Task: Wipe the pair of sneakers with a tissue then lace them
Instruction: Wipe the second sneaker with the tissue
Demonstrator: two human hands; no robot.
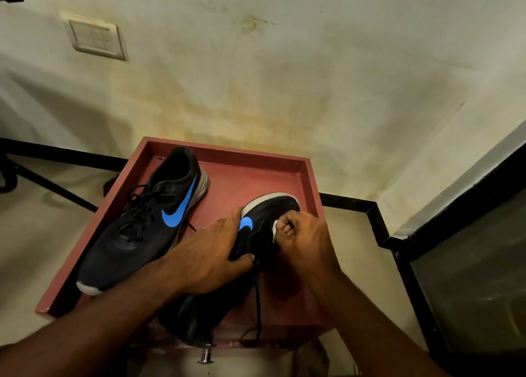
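Two black sneakers with blue logos lie in a red tray (pixel 308 177) on a pale surface (pixel 42 248) by a stained wall (pixel 284 77). The far sneaker (pixel 136 234) rests on the tray's left half, toe toward the viewer, with laces threaded but loose. The near sneaker (pixel 270 208) lies on the tray's right half, toe pointing away, and is the one being wiped. The left hand (pixel 210 257) grips this sneaker across its middle, thumb on the near side, fingers wrapped over the far side by the logo, holding it steady. The right hand (pixel 301 234) has its grip clamped on a small white tissue (pixel 275 228), fingers curled tight round it, with the tissue pressed to the upper just behind the toe. A loose lace (pixel 258 308) trails from this sneaker toward the tray's near edge. Judged from this, the wiping step is under way and the lacing of the near sneaker remains to be done. To do the step well, keep the left-hand grip firm so the sneaker does not slide in the tray, and work the tissue in short strokes from toe toward heel, covering the upper first and then the pale sole rim. Refold the tissue when a face is soiled, since a wadded tissue cleans a small patch only. Keep the loose lace clear of the wiping hand. How clean the far sneaker is cannot be told.
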